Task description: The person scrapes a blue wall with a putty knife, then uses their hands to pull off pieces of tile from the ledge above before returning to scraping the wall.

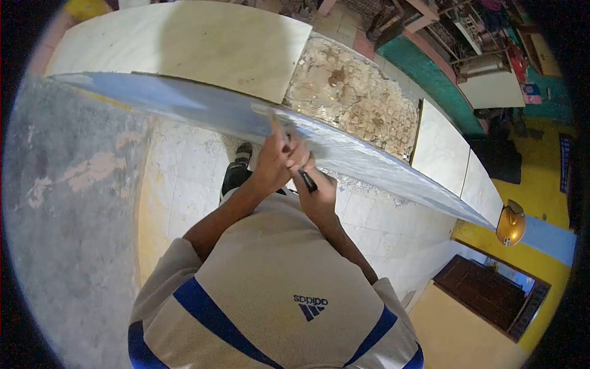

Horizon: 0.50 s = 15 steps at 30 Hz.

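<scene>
Both hands are close together in front of the chest, just below the edge of a tiled ledge point(233, 46). My left hand point(273, 161) has its fingers bent near the blue painted side point(203, 101) of the ledge; motion blurs its fingertips and anything in them. Closed around a black handle point(307, 180), my right hand point(319, 195) sits a little lower, its fingers touching or overlapping those of my left hand. What the handle belongs to is hidden. Above the hands, a rough bare patch point(353, 95) lies between the cream tiles.
A gold helmet-like object point(511, 223) is at the ledge's right end. Shelves with clutter point(479, 43) stand beyond the ledge. A grey wall point(74, 203) rises on the left. White floor tiles point(381, 246) and a dark shoe point(244, 152) show below.
</scene>
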### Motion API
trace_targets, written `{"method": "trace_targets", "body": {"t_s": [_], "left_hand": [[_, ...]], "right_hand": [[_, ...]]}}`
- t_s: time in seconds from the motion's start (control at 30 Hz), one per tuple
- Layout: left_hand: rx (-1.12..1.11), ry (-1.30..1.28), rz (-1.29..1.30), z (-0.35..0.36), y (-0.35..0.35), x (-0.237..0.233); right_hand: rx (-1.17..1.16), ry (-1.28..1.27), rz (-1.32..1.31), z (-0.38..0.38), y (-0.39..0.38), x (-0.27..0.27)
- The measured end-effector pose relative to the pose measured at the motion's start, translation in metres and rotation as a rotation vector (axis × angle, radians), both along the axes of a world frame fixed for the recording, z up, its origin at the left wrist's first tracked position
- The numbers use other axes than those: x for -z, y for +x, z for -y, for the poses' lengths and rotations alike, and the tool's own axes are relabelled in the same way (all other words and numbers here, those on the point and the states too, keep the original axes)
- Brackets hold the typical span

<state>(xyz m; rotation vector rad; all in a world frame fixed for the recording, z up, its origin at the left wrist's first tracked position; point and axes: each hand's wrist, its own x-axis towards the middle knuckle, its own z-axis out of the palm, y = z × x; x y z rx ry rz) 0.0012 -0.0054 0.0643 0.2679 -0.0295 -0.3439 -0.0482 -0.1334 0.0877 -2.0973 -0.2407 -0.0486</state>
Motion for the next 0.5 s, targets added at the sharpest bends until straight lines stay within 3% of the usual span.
{"method": "trace_targets", "body": {"t_s": [0.23,0.5], "left_hand": [[0.067,-0.089,0.034,0.007,0.002,0.012],[0.104,-0.112,0.021,0.006,0.001,0.012]], "right_hand": [[0.087,0.002,0.117,-0.005,-0.007,0.013],[0.083,0.008,0.031,-0.003,-0.010,0.015]]}}
